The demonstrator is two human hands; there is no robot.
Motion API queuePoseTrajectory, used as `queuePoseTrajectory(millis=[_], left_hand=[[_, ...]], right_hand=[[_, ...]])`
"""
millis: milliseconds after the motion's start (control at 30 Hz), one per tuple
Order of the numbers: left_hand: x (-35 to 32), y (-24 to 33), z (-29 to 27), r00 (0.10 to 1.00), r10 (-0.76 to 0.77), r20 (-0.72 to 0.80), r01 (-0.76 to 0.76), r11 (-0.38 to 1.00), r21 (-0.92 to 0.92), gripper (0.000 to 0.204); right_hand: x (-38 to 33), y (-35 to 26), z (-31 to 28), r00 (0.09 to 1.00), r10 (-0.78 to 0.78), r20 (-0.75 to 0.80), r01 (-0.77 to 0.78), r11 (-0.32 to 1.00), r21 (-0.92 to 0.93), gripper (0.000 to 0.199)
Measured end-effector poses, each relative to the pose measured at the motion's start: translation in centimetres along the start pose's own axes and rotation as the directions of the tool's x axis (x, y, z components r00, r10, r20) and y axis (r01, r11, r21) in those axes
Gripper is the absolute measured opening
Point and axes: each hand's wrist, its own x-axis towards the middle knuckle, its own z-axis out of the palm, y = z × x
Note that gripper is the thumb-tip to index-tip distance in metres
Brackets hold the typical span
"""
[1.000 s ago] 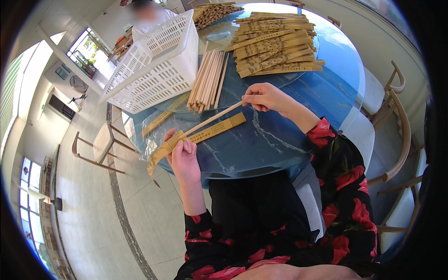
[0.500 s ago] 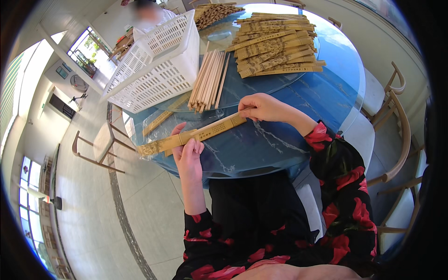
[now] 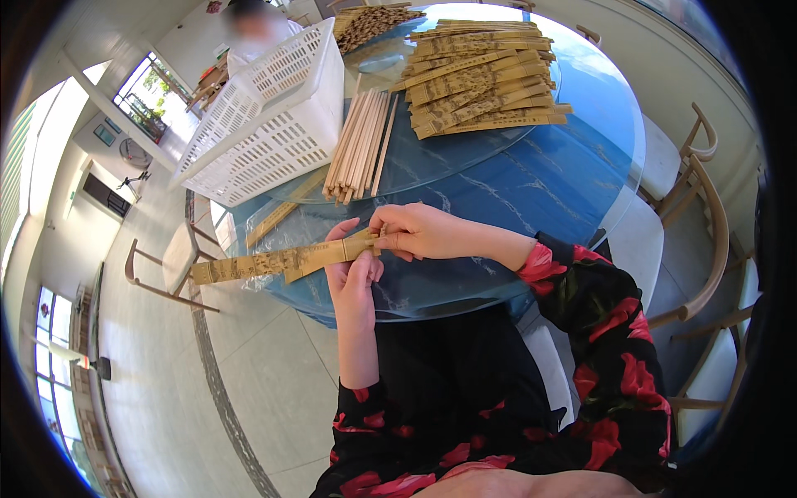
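Observation:
My left hand [image 3: 354,278] is closed on a long tan printed paper chopstick sleeve [image 3: 274,261], thumb in front and fingers behind. The sleeve sticks out to the left past the table edge. Under it another tan paper piece [image 3: 303,268] shows, angled down. My right hand [image 3: 407,232] is pinched at the sleeve's right end, close against the left thumb. Its fingers hide most of that end, so I cannot tell whether a stick is inside. Beyond the hands lies a bundle of bare wooden chopsticks [image 3: 361,149]. A large pile of printed sleeves [image 3: 481,79] is at the far right.
A white slotted plastic basket [image 3: 266,137] stands at the left of the round table [image 3: 531,187], which has a blue cloth. Another pile of sleeves [image 3: 374,25] lies at the back. A loose sleeve [image 3: 278,217] rests by the basket. Wooden chairs [image 3: 701,241] surround; a person [image 3: 257,37] is behind.
The held sleeve has slid left through my left hand. My right hand has moved left and down along with its end, and both hands are now together.

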Motion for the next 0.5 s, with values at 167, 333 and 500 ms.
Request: queuePoseTrajectory(millis=[167, 333, 500], left_hand=[[0.3, -0.1, -1.4, 0.999, -0.031, 0.034, 0.037, 0.98, -0.195, 0.045], [0.1, 0.3, -1.4, 0.994, -0.034, 0.105, 0.059, 0.967, -0.247, 0.04], [-0.2, 0.2, -2.0, 0.992, 0.1, 0.08, -0.063, 0.926, -0.372, 0.032]], right_hand=[[-0.3, 0.1, -1.5, 0.986, 0.05, 0.16, -0.103, 0.934, 0.343, 0.024], [-0.4, 0.2, -1.6, 0.986, 0.043, 0.164, -0.108, 0.905, 0.412, 0.024], [-0.7, -0.1, -2.5, 0.995, 0.082, 0.056, -0.099, 0.879, 0.467, 0.025]])
